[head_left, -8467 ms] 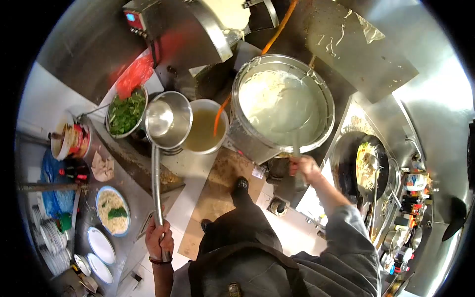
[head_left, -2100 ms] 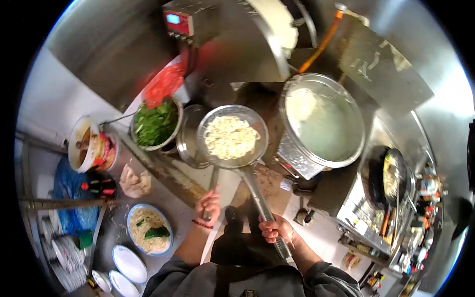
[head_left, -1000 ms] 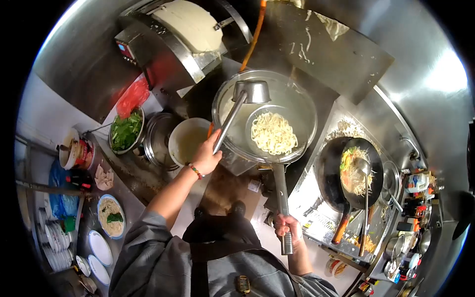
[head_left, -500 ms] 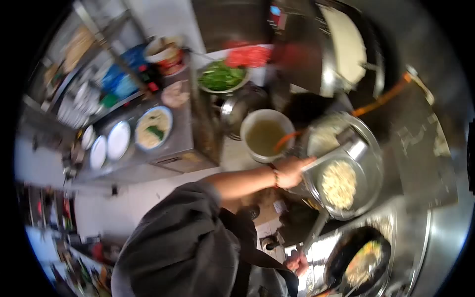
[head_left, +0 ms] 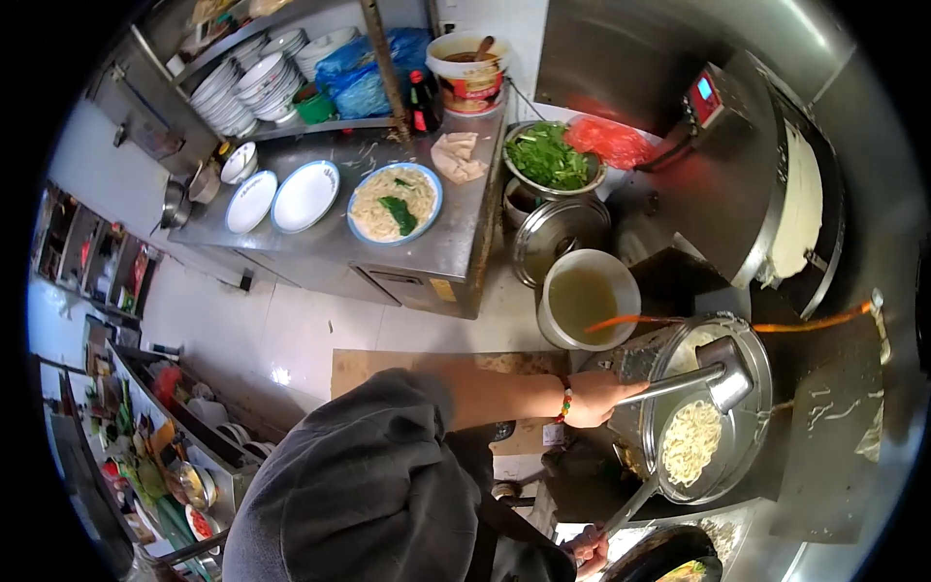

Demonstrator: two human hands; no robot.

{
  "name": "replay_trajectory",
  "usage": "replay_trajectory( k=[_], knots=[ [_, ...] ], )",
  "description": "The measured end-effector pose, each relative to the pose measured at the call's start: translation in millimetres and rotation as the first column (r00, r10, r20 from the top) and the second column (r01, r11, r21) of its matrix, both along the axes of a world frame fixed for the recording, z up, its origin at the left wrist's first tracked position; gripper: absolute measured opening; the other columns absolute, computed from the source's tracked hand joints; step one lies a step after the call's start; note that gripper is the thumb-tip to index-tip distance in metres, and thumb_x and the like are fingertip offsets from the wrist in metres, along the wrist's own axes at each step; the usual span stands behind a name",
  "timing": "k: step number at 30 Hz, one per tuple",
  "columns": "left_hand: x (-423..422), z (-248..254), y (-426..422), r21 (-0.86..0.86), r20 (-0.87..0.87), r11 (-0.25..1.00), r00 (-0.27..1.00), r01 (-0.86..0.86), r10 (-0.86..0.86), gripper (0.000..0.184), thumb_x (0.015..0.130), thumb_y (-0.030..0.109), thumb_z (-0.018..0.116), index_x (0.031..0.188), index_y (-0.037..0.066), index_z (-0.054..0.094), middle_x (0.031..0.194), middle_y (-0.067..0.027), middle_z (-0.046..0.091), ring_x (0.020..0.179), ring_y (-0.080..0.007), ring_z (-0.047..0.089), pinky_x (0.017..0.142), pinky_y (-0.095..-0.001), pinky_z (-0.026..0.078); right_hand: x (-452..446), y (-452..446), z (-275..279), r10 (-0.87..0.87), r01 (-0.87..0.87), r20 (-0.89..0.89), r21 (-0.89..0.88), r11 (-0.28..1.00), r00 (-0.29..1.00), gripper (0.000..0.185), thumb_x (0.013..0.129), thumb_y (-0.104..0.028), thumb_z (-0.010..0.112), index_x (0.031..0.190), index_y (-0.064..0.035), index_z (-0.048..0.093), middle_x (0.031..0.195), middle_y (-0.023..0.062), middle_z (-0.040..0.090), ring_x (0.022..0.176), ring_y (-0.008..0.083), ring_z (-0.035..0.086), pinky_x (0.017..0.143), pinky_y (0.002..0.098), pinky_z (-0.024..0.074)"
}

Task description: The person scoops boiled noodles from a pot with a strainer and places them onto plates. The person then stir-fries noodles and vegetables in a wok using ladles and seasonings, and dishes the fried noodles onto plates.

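Note:
My left hand (head_left: pixel 593 398), with a beaded bracelet at the wrist, is closed around the handle of a metal ladle (head_left: pixel 732 376). The ladle's cup hangs over a wide steel pot (head_left: pixel 759 436). Near the bottom edge, my right hand (head_left: pixel 588 549) grips the long handle of a strainer (head_left: pixel 635 509). Its round head is at the pot, with pale noodles (head_left: pixel 691 441) heaped in it. More pale noodles show at the pot's far side, partly behind the ladle. Whether the ladle touches the strainer, I cannot tell.
A black wok (head_left: pixel 652 558) with food sits below the pot. Beside the pot stands a white bucket (head_left: pixel 628 281) of cloudy liquid, crossed by an orange hose (head_left: pixel 815 322). The steel counter (head_left: pixel 320 247) holds a plate of noodles (head_left: pixel 398 202). A round griddle (head_left: pixel 752 228) is at upper right.
The view has shifted, so the counter, bucket and pot sit further right and the wok is mostly out of frame. Both hands keep their tools; the noodles remain in the strainer.

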State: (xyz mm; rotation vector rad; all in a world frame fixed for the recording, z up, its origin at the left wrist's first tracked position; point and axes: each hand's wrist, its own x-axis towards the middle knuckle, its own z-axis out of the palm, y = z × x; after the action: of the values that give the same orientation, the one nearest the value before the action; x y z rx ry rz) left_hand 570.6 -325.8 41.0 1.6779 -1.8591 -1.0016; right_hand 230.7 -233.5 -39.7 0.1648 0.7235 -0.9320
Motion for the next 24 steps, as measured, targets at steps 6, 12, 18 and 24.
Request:
replay_trajectory(
  k=[6,12,18,24],
  knots=[
    [85.8,-1.7,99.5,-0.071,-0.014,0.995,0.998,-0.068,0.068,0.076,0.079,0.004,0.052,0.143,0.016,0.012,0.072,-0.0189,0.054,0.063,-0.0316,0.055,0.065,-0.0439,0.045,44.6,-17.7,10.6,0.035,-0.047,-0.047,-0.287,0.957,0.998,0.010,0.089,-0.009,0.041,0.085,0.0001,0.043,0.057,-0.0028,0.032,0.043,0.0041,0.029,0.036,0.0207,0.0264],
    [207.5,-2.6,273.3,-0.103,-0.269,0.901,0.884,-0.421,0.383,0.073,0.081,0.005,0.054,0.142,0.015,0.017,0.117,-0.0179,0.054,0.086,-0.0285,0.062,0.077,-0.0379,0.050,163.1,88.7,116.8,0.368,-0.464,-0.354,-0.239,0.853,0.860,0.010,0.088,-0.008,0.045,0.092,0.0012,0.044,0.057,-0.0015,0.034,0.042,0.0046,0.034,0.035,0.0213,0.0315],
    [310.0,3.9,431.7,-0.138,-0.330,0.522,0.536,-0.841,0.777,0.067,0.080,-0.002,0.055,0.139,0.013,0.028,0.104,-0.0125,0.061,0.075,-0.0170,0.061,0.061,-0.0297,0.051,293.5,147.1,142.0,0.731,-0.726,-0.071,-0.214,0.654,0.679,0.026,0.087,-0.009,0.052,0.109,0.0017,0.043,0.058,0.0015,0.040,0.042,0.0075,0.042,0.035,0.0261,0.0424],
    [369.0,11.4,527.2,0.231,-0.584,0.262,0.082,-0.937,0.807,0.064,0.081,0.001,0.052,0.140,0.009,0.026,0.065,-0.0003,0.047,0.043,-0.0054,0.044,0.039,-0.0213,0.037,462.9,177.4,123.5,0.928,-0.947,-0.231,-0.206,0.245,0.290,0.029,0.087,-0.015,0.052,0.113,-0.0044,0.042,0.064,-0.0010,0.038,0.041,0.0056,0.033,0.036,0.0208,0.0306]
  ],
)
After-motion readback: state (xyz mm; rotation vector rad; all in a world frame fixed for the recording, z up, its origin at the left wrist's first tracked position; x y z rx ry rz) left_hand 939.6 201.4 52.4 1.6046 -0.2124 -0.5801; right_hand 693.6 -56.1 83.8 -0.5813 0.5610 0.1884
